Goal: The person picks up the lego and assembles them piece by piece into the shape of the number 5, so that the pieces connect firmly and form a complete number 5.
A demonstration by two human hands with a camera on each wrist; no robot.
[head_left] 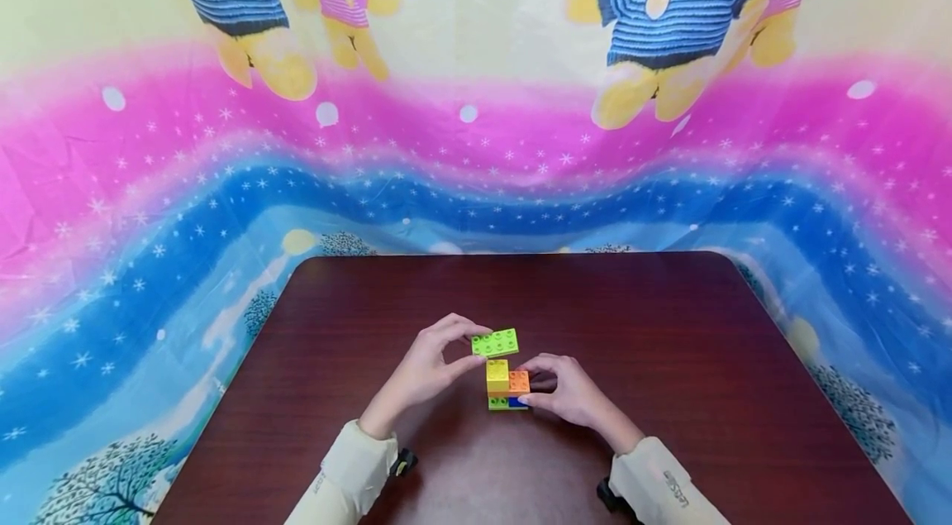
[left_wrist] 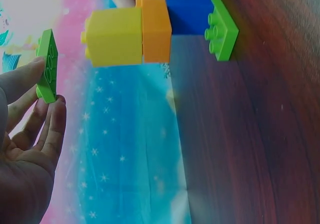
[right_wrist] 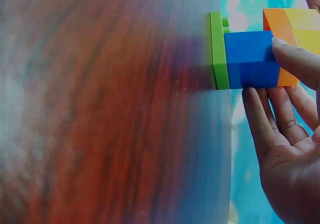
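My left hand [head_left: 431, 364] pinches a flat light-green toy brick [head_left: 494, 342] by its left end, above and apart from a small stack. In the left wrist view that green brick [left_wrist: 47, 66] is tilted between thumb and fingers. The stack has a green plate [right_wrist: 218, 51] at the bottom, then a blue block [right_wrist: 251, 59], an orange brick [left_wrist: 156, 26] and a yellow block [left_wrist: 115, 36] on top. The yellow block sits on the left part of the orange brick. My right hand [head_left: 568, 391] grips the stack from the right, its thumb on the blue block near the orange brick.
The stack is over the middle of a dark brown wooden table [head_left: 357, 293]. A printed curtain [head_left: 461, 136] with bears and snowflakes hangs behind and around the table. Both forearms wear light sleeves [head_left: 357, 459] with dark wrist straps.
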